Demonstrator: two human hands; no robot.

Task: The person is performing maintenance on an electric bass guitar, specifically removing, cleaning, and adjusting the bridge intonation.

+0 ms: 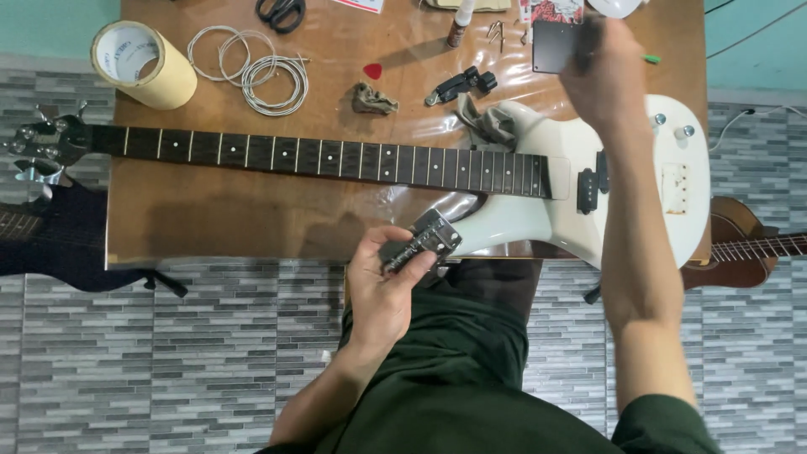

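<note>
Your left hand (382, 282) grips a metal bridge (423, 241) just off the near edge of the bench (218, 210), beside the lower horn of the white guitar (538, 219). The bridge looks small, rigid and fairly heavy for its size, with loose saddles and screws; hold it by its flat plate edges, as you do now, not by the saddles. Its long axis runs diagonally, low left to upper right, toward the guitar body. Your right hand (601, 71), blurred, is closed on a dark flat plate (553, 46) at the far bench edge. The guitar neck lies left to right, headstock left.
</note>
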